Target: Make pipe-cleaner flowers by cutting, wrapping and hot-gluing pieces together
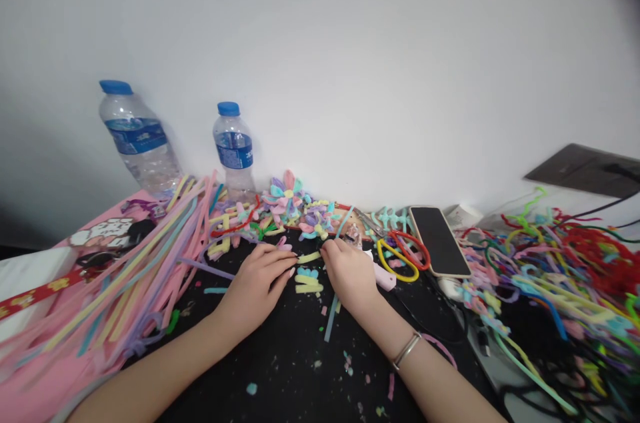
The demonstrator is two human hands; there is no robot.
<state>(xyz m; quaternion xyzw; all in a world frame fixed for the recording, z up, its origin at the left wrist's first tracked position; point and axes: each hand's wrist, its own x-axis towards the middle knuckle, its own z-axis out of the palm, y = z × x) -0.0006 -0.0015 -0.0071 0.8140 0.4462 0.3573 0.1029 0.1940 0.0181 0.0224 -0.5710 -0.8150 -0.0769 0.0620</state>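
My left hand point(263, 276) lies palm down on the black tabletop point(300, 369), fingers stretched toward a short yellow pipe-cleaner piece point(309, 257). Its fingertips touch or nearly touch that piece. My right hand point(347, 271) is curled, its fingers closed at the other end of the same yellow piece; a silver bracelet point(406, 350) is on its wrist. Just below the hands lie short yellow pieces point(309, 284) and a small blue one point(306, 272). A light blue stem point(331, 321) lies under my right hand.
Long pink, yellow and blue pipe cleaners point(125, 276) pile at left. Two water bottles point(137, 139) point(234, 153) stand by the wall. Finished pipe-cleaner flowers point(287, 199) sit behind the hands. A phone point(439, 239), red and yellow loops point(400, 256) and a tangled colourful heap point(560, 276) lie at right.
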